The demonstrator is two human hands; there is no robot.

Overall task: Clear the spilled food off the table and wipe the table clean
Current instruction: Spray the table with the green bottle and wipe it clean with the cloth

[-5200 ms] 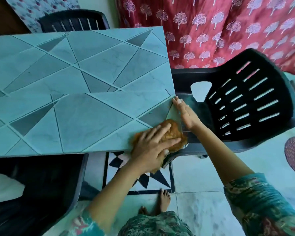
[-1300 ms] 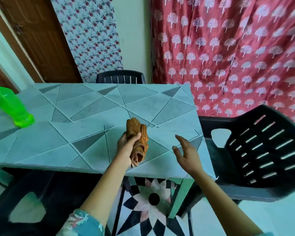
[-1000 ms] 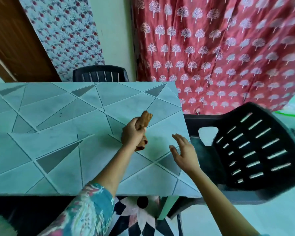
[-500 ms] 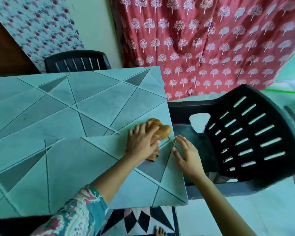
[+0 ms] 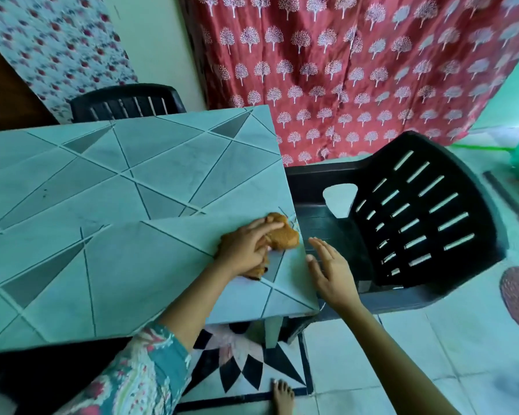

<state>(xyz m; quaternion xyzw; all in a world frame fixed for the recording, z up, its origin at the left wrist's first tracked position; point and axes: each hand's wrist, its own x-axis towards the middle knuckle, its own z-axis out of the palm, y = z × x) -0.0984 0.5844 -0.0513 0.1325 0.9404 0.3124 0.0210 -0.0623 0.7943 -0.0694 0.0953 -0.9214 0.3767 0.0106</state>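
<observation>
1. Your left hand point(image 5: 246, 250) lies on a brown cloth point(image 5: 283, 235), fingers spread and mostly flat, pressing it onto the table point(image 5: 102, 205) without curling round it.
2. The cloth sits just right of the frame's centre, at the table's right edge. Part of it bulges out past your fingertips, and a bit shows below your palm.
3. Your right hand point(image 5: 333, 271) is open, fingers straight and together. It is just beside the table's right edge, below the cloth and over the seat of the black chair point(image 5: 417, 220); whether your thumb touches the edge cannot be told.
4. Any crumbs near the cloth are too small to make out.
5. A second dark chair point(image 5: 123, 103) stands behind the table at upper left, a red patterned curtain point(image 5: 342, 70) fills the upper right, and your bare foot point(image 5: 282, 396) shows at the bottom.
</observation>
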